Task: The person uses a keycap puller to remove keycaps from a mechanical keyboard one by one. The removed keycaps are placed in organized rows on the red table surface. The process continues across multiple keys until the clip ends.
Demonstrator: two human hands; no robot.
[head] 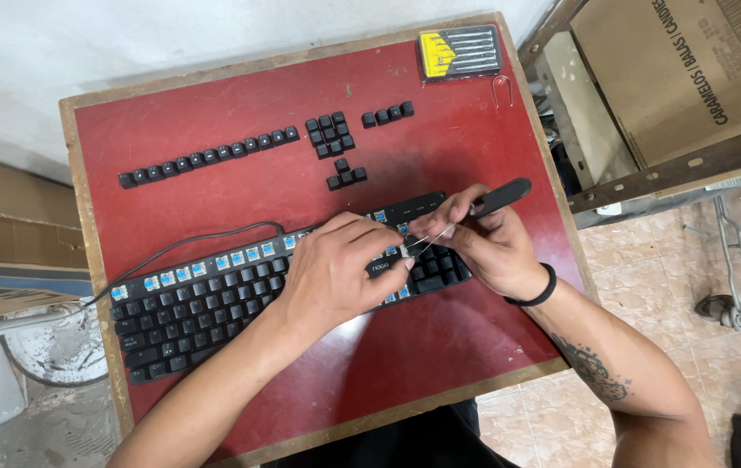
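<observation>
I see a red table (pixel 240 104) with a worn wooden rim filling the frame. A black keyboard (pixel 205 308) lies across its centre, long axis rising from lower left to mid right, blue switches bared along its top row. Loose matte keycaps (pixel 210 154) sit in rows above. My left hand (pixel 336 273) rests curled on the keyboard's right part. My right hand (pixel 483 243), the nearer one, pinches a black-handled wire keycap puller (pixel 499 198), its thin loops (pixel 429 240) reaching down-left to a key between both hands.

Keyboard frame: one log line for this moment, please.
left hand: on keyboard | right hand: holds wire keycap puller | removed keycaps: rows on red table
</observation>
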